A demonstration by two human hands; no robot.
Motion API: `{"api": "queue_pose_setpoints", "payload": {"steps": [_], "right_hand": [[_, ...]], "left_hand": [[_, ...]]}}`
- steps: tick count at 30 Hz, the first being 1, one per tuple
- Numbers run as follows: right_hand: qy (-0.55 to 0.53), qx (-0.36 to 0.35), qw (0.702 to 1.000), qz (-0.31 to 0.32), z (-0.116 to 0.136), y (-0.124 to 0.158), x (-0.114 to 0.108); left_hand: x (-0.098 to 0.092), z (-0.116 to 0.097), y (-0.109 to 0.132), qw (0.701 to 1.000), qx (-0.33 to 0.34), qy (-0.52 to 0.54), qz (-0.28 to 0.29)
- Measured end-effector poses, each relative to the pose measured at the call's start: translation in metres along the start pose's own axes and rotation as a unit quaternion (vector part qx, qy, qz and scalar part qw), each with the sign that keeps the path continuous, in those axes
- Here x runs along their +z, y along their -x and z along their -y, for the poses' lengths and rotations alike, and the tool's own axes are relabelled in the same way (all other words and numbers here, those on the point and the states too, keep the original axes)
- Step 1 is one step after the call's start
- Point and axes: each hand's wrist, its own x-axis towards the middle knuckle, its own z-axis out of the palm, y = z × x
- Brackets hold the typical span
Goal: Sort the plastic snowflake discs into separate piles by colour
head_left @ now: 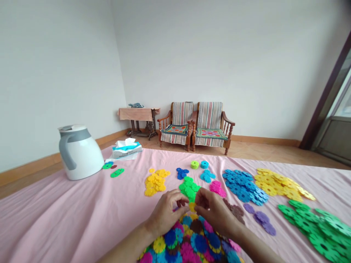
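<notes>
Between the fingertips of both hands is a small yellow notched plastic disc [192, 207]. My left hand [172, 210] is closed, thumb and forefinger at the disc's left edge. From the other side, the curled fingers of my right hand [212, 208] pinch its right edge. Just below them spreads a large heap of mixed-colour notched discs [189, 244], partly hidden by my wrists. Beyond my fingers lies a light green pile [189, 188]. Brown discs [236, 211] lie partly behind my right hand, with a pink pile [217, 188] just past them.
Discs sorted by colour lie on the pink cloth [90, 215]: orange-yellow [155, 182], blue [244, 186], yellow [282, 184], green [323, 230] and purple [261, 219]. A white jug [85, 153] and a tissue pack [126, 149] stand at the left. Two wooden chairs [210, 126] are against the wall.
</notes>
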Motion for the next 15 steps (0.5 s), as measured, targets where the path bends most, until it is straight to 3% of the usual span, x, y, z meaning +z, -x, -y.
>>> {"api": "queue_pose_setpoints", "payload": {"steps": [7, 12, 15], "right_hand": [[-0.004, -0.013, 0.999, -0.042, 0.007, 0.002, 0.006], [-0.002, -0.016, 0.998, -0.057, 0.003, 0.006, -0.005], [0.033, -0.012, 0.998, -0.058, 0.005, 0.020, -0.007]], "left_hand": [[0.000, 0.004, -0.002, 0.999, -0.033, 0.021, -0.017], [-0.020, 0.036, -0.011, 0.981, -0.095, -0.083, -0.145], [-0.035, 0.060, -0.014, 0.967, -0.132, -0.129, -0.178]]}}
